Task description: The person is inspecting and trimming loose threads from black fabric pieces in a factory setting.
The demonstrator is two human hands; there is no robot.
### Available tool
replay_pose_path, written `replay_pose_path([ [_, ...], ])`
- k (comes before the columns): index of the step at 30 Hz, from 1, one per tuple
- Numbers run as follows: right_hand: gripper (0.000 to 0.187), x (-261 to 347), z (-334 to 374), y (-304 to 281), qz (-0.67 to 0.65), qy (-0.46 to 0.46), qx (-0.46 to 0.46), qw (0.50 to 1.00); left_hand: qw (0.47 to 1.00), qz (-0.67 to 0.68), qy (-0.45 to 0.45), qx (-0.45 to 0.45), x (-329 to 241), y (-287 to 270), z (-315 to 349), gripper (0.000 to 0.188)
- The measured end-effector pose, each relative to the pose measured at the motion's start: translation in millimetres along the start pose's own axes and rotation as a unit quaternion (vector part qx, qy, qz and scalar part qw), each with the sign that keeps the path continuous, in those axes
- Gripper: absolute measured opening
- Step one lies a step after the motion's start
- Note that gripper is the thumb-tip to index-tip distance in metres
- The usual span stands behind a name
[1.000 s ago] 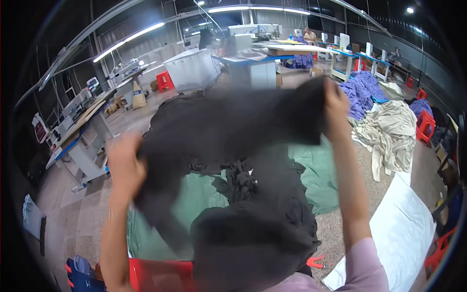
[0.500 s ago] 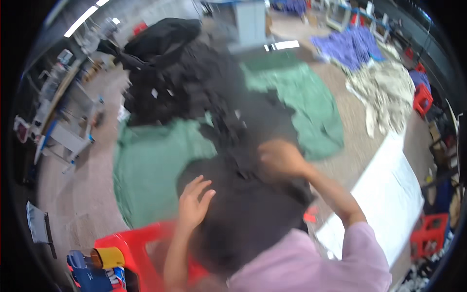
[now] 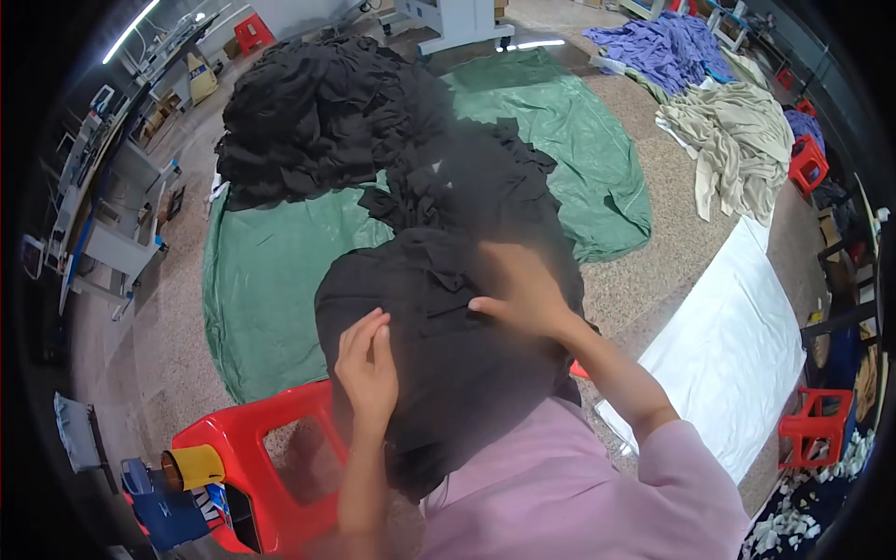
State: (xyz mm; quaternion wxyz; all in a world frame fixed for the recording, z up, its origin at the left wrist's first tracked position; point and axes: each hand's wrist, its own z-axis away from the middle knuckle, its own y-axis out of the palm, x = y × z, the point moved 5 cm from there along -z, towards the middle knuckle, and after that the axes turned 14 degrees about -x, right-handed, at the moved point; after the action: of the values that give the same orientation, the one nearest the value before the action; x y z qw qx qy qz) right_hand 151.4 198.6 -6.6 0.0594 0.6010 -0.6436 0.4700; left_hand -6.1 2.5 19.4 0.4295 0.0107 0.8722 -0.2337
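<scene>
Black fabric (image 3: 439, 364) lies bunched over my lap, and its folds run forward into more black cloth on the floor. At the near left side of this fabric is my left hand (image 3: 367, 369), fingers stretched up and loosely together, thumb beside them, with nothing visible in it. My right hand (image 3: 525, 294) lies over the upper right part of the fabric, thumb pointing left and apart from the other fingers. Those fingertips are smeared and partly hidden. Farther off, a large heap of black cloth (image 3: 303, 117) rests on a green sheet (image 3: 271, 299).
Close on my left stands a red plastic stool (image 3: 219, 425), with a yellow tape roll (image 3: 198, 467) beside it. A white sheet (image 3: 728, 345) covers floor to the right. Beige cloth (image 3: 737, 140) and purple cloth (image 3: 658, 51) lie far right. Another red stool (image 3: 817, 429) stands right.
The view has tilted down and become sharper. My right hand's thumb now shows stretched out over the black fabric. My left hand's thumb and fingers have come closer together.
</scene>
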Motion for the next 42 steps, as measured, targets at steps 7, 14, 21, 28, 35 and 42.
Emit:
replay_pose_path([
  [7, 0.021, 26, -65, -21, 0.017, -0.148, -0.264, 0.953, 0.999, -0.038, 0.024, 0.019, 4, 34, -15, 0.023],
  [14, 0.016, -4, -98, -1, -0.046, -0.048, -0.262, 0.963, 0.991, 0.078, -0.027, 0.101, 11, 52, -32, 0.018],
  [21, 0.021, 49, -20, 47, -0.01, -0.11, 0.003, 0.994, 0.974, 0.054, -0.207, 0.08, 51, 49, -9, 0.021],
  [28, 0.017, 70, -7, 42, -0.21, -0.062, 0.052, 0.974, 0.963, 0.173, -0.204, -0.024, 7, 40, -33, 0.014],
  [35, 0.013, 70, -13, 54, -0.141, -0.059, 0.129, 0.98, 0.93, 0.216, -0.282, 0.094, 56, 56, -21, 0.011],
  [42, 0.024, 62, 7, 57, -0.154, -0.084, 0.011, 0.985, 0.885, 0.287, -0.347, 0.118, 56, 52, -8, 0.006],
])
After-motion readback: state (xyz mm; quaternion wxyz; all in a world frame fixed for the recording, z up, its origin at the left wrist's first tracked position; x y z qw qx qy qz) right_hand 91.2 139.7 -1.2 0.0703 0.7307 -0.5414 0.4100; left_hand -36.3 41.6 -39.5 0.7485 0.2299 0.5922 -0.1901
